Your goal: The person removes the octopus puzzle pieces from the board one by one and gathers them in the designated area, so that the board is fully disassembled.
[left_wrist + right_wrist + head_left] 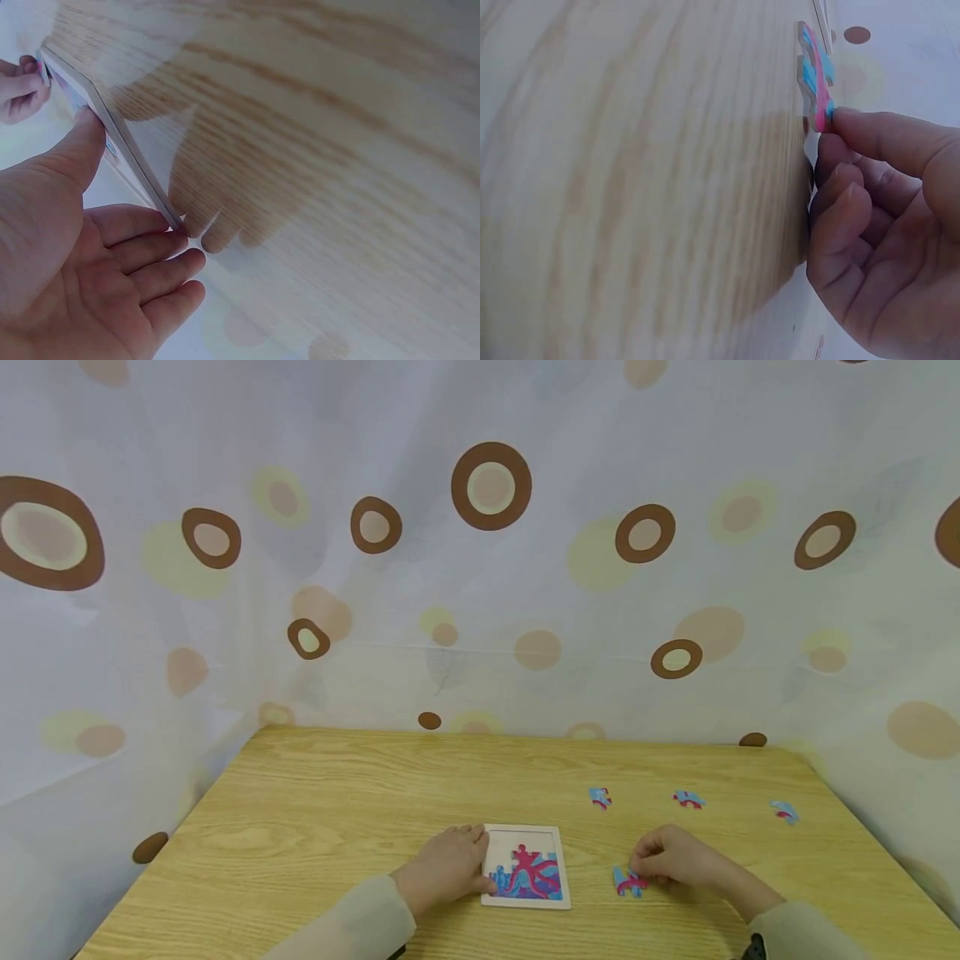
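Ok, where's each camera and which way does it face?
Head: on the head, facing forward and down over the brown wooden table; left hand, right hand, pale sleeves show.
Left wrist: worn there, facing that hand touching the white, square puzzle tray; right hand beyond.
Right wrist: worn there, facing that hand pinching a pink-and-blue jigsaw piece.
Head and left wrist share both hands.

Bare table [590, 860] leaves a lane between the puzzle tray [525, 904] and the piece [627, 884] in the right hand [671, 856]; the left hand [450, 864] blocks the tray's left side, three loose pieces [687, 798] lie farther back, cloth [487, 685] walls the rear.
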`<state>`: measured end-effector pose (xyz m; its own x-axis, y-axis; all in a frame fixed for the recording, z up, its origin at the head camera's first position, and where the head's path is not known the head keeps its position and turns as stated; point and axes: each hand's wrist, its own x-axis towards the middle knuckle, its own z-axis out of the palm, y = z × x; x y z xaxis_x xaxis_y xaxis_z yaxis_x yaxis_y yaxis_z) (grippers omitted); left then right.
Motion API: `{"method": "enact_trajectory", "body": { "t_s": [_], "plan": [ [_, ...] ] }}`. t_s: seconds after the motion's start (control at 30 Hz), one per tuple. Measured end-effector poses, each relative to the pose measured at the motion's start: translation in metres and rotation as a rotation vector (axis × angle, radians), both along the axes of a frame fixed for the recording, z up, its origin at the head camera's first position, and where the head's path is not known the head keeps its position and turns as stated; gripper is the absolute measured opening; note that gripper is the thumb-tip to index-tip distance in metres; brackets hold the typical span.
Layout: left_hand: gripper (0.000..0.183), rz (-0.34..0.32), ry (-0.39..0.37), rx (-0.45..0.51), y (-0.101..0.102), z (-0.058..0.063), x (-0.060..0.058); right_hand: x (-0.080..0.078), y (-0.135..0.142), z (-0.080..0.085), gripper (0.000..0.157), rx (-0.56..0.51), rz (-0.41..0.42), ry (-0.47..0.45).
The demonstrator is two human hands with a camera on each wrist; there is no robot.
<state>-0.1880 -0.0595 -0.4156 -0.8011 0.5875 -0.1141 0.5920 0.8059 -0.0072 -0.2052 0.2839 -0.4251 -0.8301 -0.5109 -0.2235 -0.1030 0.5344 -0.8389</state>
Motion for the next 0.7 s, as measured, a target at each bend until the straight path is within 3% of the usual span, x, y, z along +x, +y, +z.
{"method": "enact_trajectory", "body": {
  "t_s": [0.7],
  "plan": [
    [0.073,-0.004,-0.005,-0.02,0.0003,0.0003,-0.0011,-0.0011,-0.0021,0.0041,0.018,-0.03,0.014,0.011]
  ]
}}
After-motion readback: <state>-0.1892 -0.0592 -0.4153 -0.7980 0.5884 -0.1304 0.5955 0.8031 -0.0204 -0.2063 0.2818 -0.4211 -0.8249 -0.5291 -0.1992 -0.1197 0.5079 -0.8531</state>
